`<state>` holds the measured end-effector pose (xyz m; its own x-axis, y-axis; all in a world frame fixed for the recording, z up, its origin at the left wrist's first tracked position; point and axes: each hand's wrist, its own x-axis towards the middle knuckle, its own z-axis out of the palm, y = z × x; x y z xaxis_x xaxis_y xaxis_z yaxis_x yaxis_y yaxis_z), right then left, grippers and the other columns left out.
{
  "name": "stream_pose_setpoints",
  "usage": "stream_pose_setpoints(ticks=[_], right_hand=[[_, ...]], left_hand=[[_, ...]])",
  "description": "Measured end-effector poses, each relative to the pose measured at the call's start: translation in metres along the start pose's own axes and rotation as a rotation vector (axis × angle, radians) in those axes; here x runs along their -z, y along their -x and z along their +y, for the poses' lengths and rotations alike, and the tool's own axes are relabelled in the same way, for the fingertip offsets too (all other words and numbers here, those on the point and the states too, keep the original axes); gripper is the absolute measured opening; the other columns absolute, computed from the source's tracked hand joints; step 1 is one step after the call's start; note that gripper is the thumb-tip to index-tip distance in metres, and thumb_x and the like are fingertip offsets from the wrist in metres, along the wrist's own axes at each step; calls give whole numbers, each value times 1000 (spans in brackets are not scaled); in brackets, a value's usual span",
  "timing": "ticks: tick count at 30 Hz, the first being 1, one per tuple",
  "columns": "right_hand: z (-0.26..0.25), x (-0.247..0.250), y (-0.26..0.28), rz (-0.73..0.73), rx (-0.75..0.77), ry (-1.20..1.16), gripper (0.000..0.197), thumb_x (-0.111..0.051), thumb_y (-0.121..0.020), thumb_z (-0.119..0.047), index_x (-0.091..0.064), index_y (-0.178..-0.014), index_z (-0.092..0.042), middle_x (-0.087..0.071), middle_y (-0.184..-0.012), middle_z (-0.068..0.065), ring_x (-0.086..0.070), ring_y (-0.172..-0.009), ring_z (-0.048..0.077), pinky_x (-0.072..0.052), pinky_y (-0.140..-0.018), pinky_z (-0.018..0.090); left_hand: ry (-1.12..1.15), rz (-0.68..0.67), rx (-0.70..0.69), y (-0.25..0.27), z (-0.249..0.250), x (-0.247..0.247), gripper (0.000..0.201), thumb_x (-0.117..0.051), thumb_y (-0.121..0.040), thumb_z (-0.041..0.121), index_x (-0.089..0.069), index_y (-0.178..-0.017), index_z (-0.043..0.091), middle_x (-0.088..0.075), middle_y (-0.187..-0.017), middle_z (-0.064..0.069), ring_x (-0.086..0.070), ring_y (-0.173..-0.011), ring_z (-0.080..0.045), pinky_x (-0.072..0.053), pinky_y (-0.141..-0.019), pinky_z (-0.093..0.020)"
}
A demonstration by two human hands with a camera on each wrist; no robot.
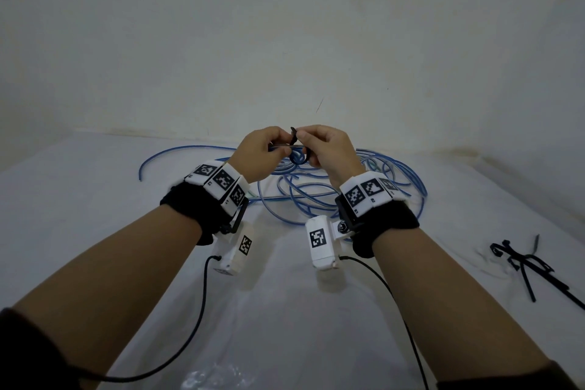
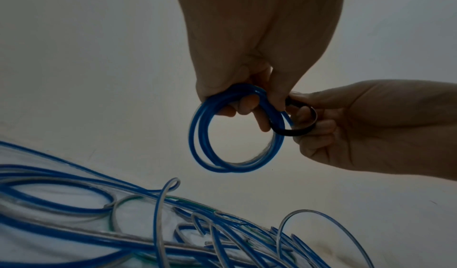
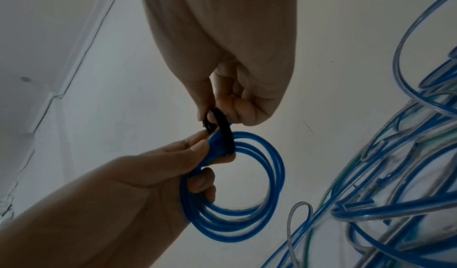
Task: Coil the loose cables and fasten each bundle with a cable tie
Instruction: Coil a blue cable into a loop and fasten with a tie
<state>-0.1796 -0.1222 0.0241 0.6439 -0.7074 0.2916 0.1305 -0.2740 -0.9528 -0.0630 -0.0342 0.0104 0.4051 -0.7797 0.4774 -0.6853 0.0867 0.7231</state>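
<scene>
A small blue cable coil (image 2: 222,169) hangs from my left hand (image 1: 278,149), whose fingers and thumb pinch its top strands together. A black cable tie (image 2: 291,133) loops round those strands beside the left thumb. My right hand (image 1: 308,144) pinches the tie, and one tie end (image 1: 293,131) pokes up between the two hands. In the right wrist view the tie (image 3: 226,133) crosses the coil (image 3: 277,174) just under the right fingertips. Both hands are raised above the table, over the loose cables. Whether the tie's tail sits in its head is hidden.
A tangle of loose blue and clear cables (image 1: 316,196) sprawls on the white table (image 1: 285,310) under and behind the hands. Several spare black cable ties (image 1: 525,260) lie at the right edge. A pale wall stands close behind.
</scene>
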Motion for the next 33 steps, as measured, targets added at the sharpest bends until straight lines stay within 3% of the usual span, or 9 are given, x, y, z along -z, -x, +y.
stream_pose_setpoints(ticks=[3, 7, 10, 13, 19, 22, 25, 29, 33], right_hand=[[-1, 1, -3, -13, -47, -28, 11, -59, -89, -4, -64, -80, -8, -52, -49, -5, -40, -36, 3, -34, -45, 18], [1, 0, -7, 41, -127, -54, 19, -58, -89, -8, -57, -72, -18, -54, -64, -3, -43, -49, 8, -31, -46, 20], [2, 2, -10, 84, -154, -99, 21, -54, -91, -9, -52, -73, -18, -56, -73, -1, -49, -58, 12, -32, -48, 21], [2, 1, -9, 86, -150, -119, 21, -49, -94, -6, -49, -76, -16, -59, -73, 3, -56, -59, 14, -42, -45, 17], [4, -6, -12, 150, -18, 85, 16, -55, -90, -10, -54, -75, -14, -62, -76, 8, -60, -74, 24, -53, -78, 41], [3, -10, -12, 169, 50, 162, 17, -57, -89, -10, -53, -74, -17, -61, -80, 10, -60, -76, 24, -53, -81, 44], [2, -11, -11, 176, 78, 160, 16, -57, -89, -10, -52, -75, -18, -59, -81, 11, -60, -78, 25, -54, -82, 47], [3, -12, -10, 196, 94, 155, 18, -57, -89, -12, -51, -75, -21, -57, -77, 6, -59, -77, 25, -53, -82, 47], [5, -13, -8, 180, 128, 208, 12, -57, -89, -15, -53, -80, -19, -57, -74, 0, -56, -72, 18, -51, -77, 38]], left_hand=[[27, -27, 15, 2, 1, -1, 21, -55, -88, 0, -61, -109, 1, -66, -102, -12, -61, -91, -19, -48, -86, -25], [26, -58, -17, 3, 2, 1, 24, -54, -89, 0, -62, -112, 1, -63, -99, -5, -58, -90, -14, -43, -75, -5], [20, -84, -37, 4, 2, 0, 24, -54, -90, 2, -63, -112, 4, -64, -97, -4, -57, -87, -13, -42, -75, -8], [23, -103, -32, 4, 0, -1, 22, -54, -90, 3, -63, -111, 6, -63, -96, -3, -56, -85, -11, -41, -74, -6], [120, -70, 35, 7, -1, -6, 18, -55, -91, 6, -59, -108, 7, -64, -100, -6, -60, -88, -12, -48, -84, -18], [155, -43, 57, 8, -2, -9, 11, -57, -90, 7, -56, -100, 12, -64, -100, -8, -63, -96, -23, -50, -93, -39], [166, -17, 69, 9, -2, -10, 15, -59, -89, 9, -52, -89, 22, -64, -99, -14, -63, -98, -31, -49, -93, -48], [119, -13, 46, 11, -2, -8, 19, -60, -88, 12, -50, -84, 28, -64, -97, -11, -62, -97, -31, -48, -91, -50], [119, -14, 43, 11, -3, -7, 21, -59, -89, 8, -51, -85, 27, -64, -97, -9, -62, -99, -30, -48, -92, -48]])
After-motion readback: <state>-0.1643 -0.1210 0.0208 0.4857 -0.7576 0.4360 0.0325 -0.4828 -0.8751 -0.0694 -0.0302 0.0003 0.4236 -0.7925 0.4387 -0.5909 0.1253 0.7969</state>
